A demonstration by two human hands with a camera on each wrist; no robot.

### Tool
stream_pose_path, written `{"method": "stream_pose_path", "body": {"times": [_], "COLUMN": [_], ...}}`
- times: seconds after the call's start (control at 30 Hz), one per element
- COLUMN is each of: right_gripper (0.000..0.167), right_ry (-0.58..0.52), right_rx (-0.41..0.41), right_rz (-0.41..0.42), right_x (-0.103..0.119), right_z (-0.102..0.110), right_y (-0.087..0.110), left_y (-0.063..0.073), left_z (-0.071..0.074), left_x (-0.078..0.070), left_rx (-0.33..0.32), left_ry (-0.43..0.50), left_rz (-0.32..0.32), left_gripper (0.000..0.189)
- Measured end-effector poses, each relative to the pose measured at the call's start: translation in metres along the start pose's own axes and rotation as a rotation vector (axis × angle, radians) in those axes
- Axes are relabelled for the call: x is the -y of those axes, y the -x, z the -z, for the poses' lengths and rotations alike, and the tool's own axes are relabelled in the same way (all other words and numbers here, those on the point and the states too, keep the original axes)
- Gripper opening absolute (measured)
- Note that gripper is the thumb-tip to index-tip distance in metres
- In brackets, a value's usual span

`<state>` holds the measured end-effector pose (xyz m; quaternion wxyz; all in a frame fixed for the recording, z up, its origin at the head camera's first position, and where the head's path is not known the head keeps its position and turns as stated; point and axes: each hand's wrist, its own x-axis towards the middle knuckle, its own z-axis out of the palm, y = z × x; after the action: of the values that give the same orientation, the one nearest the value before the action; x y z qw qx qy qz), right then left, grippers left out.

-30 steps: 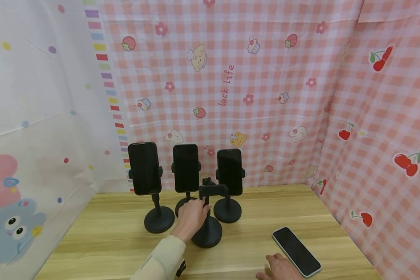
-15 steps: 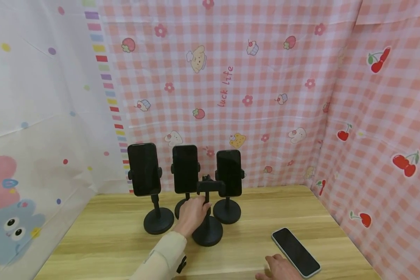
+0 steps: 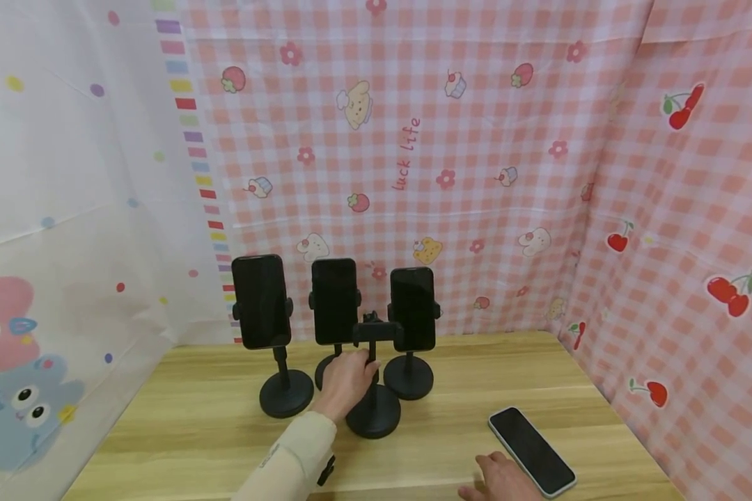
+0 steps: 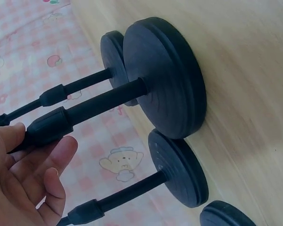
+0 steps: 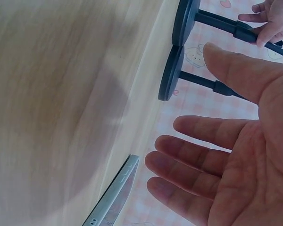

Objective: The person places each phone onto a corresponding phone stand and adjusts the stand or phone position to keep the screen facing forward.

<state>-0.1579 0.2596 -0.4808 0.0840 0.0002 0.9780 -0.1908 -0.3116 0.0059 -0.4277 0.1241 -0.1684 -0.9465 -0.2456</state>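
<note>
My left hand (image 3: 346,383) reaches to the middle of the table and grips the pole of a black phone stand (image 3: 374,416). In the left wrist view, the thumb and fingers close round the pole just above its thick collar (image 4: 52,126), and the round base stands on the wood. Atop this stand is a bare holder (image 3: 378,332) with no phone in it. My right hand (image 3: 504,480) is near the front right, palm showing and fingers relaxed in the right wrist view. Beside it a phone (image 3: 533,452) with a pale edge lies screen up.
Behind the gripped stand are three more black stands, each bearing a dark-screened phone: one at left (image 3: 261,301), one in the middle (image 3: 335,301) and one at right (image 3: 412,306). A pink checked cloth (image 3: 476,139) hangs behind the wooden table (image 3: 182,431).
The bare holder atop the gripped stand has turned slightly, from angled to facing more squarely, and its side bracket no longer sticks out at right. My right hand has stayed in place.
</note>
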Motion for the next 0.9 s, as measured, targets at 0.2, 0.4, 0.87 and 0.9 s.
{"method": "stream_pose_path", "body": {"times": [0.2,0.4,0.87,0.9], "right_gripper": [0.059,0.063,0.06,0.059], "right_ry": [-0.014,-0.001,0.042,0.042], "right_rx": [0.022,0.002,-0.074,-0.082], "right_rz": [-0.015,-0.03,0.001,0.003], "right_x": [0.003,0.005,0.01,0.011], "right_z": [0.004,0.008,0.013,0.013], "right_y": [-0.005,-0.008,-0.012,-0.012], "left_y": [0.001,0.006,0.024,0.026], "left_z": [0.001,0.002,0.013,0.015], "left_x": [0.0,0.001,0.008,0.008], "left_rx": [0.012,-0.009,-0.094,-0.104], "left_ry": [-0.024,-0.036,-0.004,-0.005], "left_rz": [0.0,-0.021,-0.108,-0.104], "left_gripper": [0.023,0.022,0.021,0.022]}}
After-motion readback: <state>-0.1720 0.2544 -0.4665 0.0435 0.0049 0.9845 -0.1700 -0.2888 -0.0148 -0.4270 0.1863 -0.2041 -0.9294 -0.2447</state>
